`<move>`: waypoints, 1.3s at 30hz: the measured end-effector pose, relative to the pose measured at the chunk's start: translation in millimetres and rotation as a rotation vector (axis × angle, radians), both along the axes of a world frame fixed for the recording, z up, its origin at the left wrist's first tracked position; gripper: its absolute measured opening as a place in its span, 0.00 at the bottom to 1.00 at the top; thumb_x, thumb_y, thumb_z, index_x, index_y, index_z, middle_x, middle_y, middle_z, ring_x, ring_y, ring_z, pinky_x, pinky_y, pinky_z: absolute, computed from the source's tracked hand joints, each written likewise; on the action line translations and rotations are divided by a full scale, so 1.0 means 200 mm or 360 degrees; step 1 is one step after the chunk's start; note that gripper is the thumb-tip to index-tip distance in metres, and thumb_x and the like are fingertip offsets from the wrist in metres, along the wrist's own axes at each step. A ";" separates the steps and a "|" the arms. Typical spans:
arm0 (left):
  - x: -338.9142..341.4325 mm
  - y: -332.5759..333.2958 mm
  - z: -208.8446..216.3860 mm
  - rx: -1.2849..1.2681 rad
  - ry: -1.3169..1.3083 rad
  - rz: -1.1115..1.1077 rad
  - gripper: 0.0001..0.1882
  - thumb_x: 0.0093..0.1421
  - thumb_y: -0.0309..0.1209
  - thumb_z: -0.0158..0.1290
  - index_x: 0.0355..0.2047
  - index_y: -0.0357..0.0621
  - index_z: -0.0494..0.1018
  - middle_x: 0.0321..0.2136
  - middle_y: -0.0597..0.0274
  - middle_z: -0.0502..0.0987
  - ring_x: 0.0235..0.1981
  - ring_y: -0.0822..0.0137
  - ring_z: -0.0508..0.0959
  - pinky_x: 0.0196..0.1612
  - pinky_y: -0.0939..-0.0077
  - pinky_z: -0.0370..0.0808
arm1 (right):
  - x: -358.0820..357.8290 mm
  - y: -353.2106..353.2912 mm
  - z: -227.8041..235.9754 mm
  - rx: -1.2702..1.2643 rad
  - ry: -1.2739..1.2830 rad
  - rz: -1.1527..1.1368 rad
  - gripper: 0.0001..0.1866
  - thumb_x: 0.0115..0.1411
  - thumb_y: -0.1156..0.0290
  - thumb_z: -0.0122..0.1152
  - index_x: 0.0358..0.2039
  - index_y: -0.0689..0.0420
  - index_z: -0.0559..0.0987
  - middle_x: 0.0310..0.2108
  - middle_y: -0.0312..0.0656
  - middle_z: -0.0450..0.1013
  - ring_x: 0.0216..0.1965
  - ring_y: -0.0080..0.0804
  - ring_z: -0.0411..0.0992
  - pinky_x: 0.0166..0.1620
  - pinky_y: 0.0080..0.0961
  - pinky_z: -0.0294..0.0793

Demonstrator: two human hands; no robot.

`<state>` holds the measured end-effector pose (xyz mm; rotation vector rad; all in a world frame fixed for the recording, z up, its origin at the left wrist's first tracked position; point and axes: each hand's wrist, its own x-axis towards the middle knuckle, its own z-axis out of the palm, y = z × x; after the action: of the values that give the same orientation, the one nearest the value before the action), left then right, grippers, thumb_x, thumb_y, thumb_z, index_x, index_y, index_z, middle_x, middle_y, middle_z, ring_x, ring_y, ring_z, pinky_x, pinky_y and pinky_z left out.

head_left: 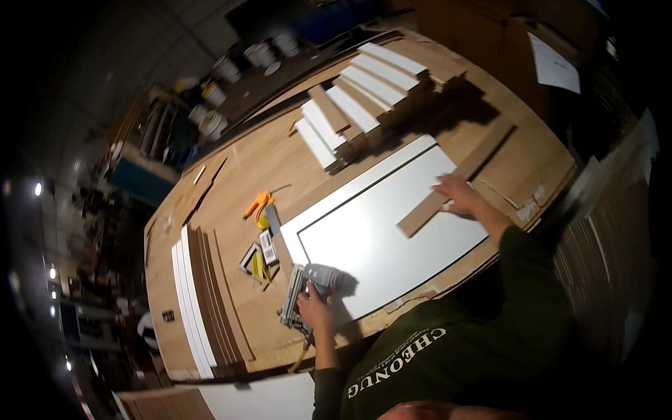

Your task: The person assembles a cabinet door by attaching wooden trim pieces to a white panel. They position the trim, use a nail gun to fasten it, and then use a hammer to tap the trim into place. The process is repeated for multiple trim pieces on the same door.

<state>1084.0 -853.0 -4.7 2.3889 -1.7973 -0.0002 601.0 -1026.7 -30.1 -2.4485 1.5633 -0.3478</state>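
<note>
My left hand (pixel 315 308) is wrapped around a nail gun (pixel 327 278), which rests at the near left corner of a white panel (pixel 371 241). A hose runs from the tool past the table's front edge. White strips lie along the panel's far and left sides, with a dark line beside them. My right hand (pixel 458 194) grips a brown wooden strip (pixel 422 215) that lies slantwise across the panel's right part and reaches beyond it. Its fingers bend over the strip's edge; the thumb side is partly hidden.
White and brown strips (pixel 357 105) lie piled at the table's (pixel 241 157) far side. More long strips (pixel 190 301) line its left end. An orange-handled tool (pixel 259 203), a yellow tape measure (pixel 263 222) and a small box (pixel 268 247) sit left of the panel. Buckets (pixel 213 124) stand beyond.
</note>
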 end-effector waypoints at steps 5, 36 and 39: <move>0.01 0.05 -0.01 0.0037 0.0091 0.0068 0.42 0.45 0.35 0.64 0.62 0.50 0.60 0.42 0.48 0.69 0.45 0.48 0.69 0.49 0.59 0.68 | -0.43 -0.01 0.07 -0.0004 0.0336 -0.0227 0.36 0.44 0.59 0.70 0.56 0.47 0.70 0.62 0.45 0.58 0.64 0.47 0.53 0.64 0.44 0.53; 0.14 -0.20 -0.02 0.0275 0.0133 0.0415 0.63 0.35 0.40 0.69 0.67 0.47 0.41 0.54 0.44 0.66 0.53 0.46 0.69 0.53 0.57 0.69 | -0.98 0.01 -0.26 0.0128 0.0448 -0.1185 0.36 0.63 0.50 0.48 0.67 0.43 0.49 0.69 0.41 0.40 0.70 0.44 0.35 0.65 0.55 0.39; 0.10 -0.27 0.16 0.0868 0.0080 0.0592 0.66 0.36 0.47 0.69 0.67 0.48 0.38 0.55 0.48 0.69 0.53 0.49 0.72 0.52 0.54 0.70 | -1.00 0.00 -0.18 0.0185 0.0515 -0.1115 0.37 0.62 0.51 0.50 0.67 0.45 0.49 0.69 0.40 0.41 0.70 0.43 0.36 0.66 0.54 0.41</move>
<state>1103.3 -906.7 27.9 3.0238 -1.4358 -0.5693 400.3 -1026.8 -65.9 -1.8601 2.4748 0.0478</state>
